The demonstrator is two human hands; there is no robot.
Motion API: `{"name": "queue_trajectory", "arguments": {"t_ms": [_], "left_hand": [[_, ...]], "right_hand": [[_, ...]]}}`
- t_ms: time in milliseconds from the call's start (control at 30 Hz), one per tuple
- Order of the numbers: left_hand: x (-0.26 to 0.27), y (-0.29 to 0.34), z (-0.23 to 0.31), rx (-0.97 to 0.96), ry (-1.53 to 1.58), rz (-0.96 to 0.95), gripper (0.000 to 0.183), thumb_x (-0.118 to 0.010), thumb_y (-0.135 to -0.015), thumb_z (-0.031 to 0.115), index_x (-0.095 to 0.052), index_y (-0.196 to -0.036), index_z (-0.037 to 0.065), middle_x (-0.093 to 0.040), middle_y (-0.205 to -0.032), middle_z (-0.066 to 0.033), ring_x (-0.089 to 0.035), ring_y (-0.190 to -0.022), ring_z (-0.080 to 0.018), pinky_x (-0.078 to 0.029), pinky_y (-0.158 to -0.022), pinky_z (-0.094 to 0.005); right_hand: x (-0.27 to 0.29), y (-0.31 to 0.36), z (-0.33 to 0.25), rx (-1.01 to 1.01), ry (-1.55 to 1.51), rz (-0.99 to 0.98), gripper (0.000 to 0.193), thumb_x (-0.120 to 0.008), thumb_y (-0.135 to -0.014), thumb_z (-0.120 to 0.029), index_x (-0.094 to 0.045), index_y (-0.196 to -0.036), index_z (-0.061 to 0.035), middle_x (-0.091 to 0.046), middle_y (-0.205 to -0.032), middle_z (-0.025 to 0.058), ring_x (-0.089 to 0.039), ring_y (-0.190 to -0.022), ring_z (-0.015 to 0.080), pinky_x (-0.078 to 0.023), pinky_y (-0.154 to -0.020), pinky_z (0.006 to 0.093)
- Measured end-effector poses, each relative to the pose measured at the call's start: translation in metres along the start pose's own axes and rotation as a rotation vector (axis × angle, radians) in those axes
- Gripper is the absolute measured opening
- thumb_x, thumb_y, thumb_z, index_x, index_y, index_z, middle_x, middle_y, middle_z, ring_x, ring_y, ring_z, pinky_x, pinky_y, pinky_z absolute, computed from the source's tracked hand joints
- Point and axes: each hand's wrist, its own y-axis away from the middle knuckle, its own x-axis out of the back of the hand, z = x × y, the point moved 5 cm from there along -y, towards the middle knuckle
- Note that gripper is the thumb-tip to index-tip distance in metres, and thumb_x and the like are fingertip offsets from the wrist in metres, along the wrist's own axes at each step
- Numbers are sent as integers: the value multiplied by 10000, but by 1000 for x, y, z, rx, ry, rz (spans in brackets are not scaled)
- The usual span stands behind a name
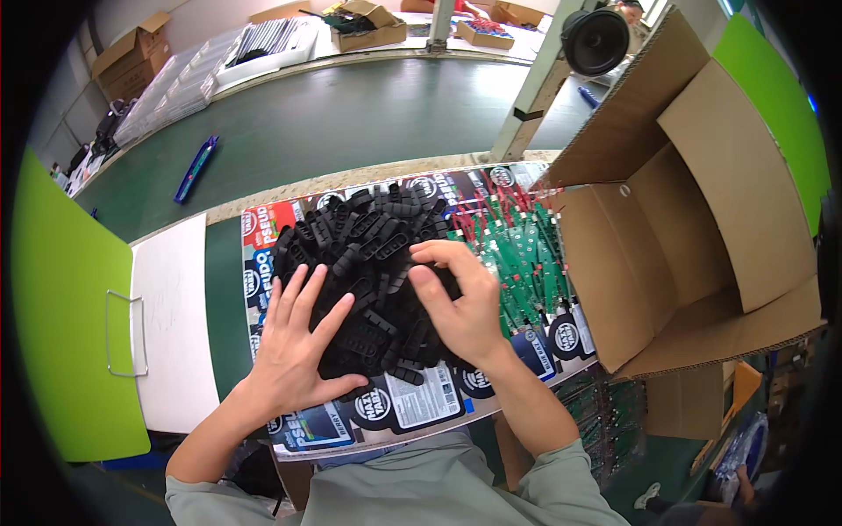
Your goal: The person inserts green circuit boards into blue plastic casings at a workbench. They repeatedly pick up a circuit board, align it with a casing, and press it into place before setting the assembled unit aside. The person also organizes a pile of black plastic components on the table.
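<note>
Head view: black parts, oblong, ribbed and slotted, lie heaped on a printed sheet, long axes pointing every way. Left hand is spread over the heap's left side, gripping nothing visible. Right hand curls, thumb and forefinger slightly apart; its hold cannot be told. Green circuit boards and a cardboard box bound the right; bare sheet borders the near edge.

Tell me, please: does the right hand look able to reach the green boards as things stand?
Probably yes: the right hand is just left of the green boards, and nothing seems to block the way; the box stands on their other side.
</note>
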Motion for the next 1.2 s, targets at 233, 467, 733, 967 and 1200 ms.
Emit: {"name": "queue_trajectory", "arguments": {"t_ms": [233,467,733,967,1200], "left_hand": [[5,2,-4,7,21,-7,1052,-854,-689,618,-475,-1524,102,-242,-1631,-302,-203,-1517,-524,-181,-1205,-667],[-3,12,-14,85,34,-33,1233,-902,-603,572,-348,-1598,97,-161,-1672,-295,-141,-1548,-516,-198,-1219,-634],[-7,2,-3,57,119,30,1120,-906,-637,356,-366,-1573,59,-198,-1657,-307,-168,-1539,-519,-202,-1229,-596],[-10,13,-10,81,107,81,1097,-634,-828,727,-324,-1592,4,-195,-1674,-281,-203,-1548,-461,-154,-1243,-576],[-19,8,-10,106,20,60,1106,-567,-857,783,-292,-1607,16,-202,-1684,-242,-208,-1553,-432,-167,-1244,-566]], "right_hand": [[11,4,-24,126,198,-149,427,-815,-858,-276,-673,-1161,-11,-691,-1198,170,-637,-1166,359,-476,-1022,459],[9,59,-20,197,516,-578,959,-802,-788,-530,-430,-1561,-101,-328,-1624,255,-243,-1508,523,-215,-1214,638],[-3,58,-5,312,493,-446,876,-795,-792,-494,-503,-1475,-30,-407,-1561,286,-336,-1477,498,-250,-1217,607],[-1,68,-20,390,413,-381,962,-858,-641,-545,-569,-1405,-38,-443,-1531,268,-338,-1472,497,-222,-1224,649],[-9,74,-4,429,442,-279,863,-849,-687,-507,-598,-1373,-48,-491,-1500,246,-399,-1447,461,-264,-1216,637]]}}
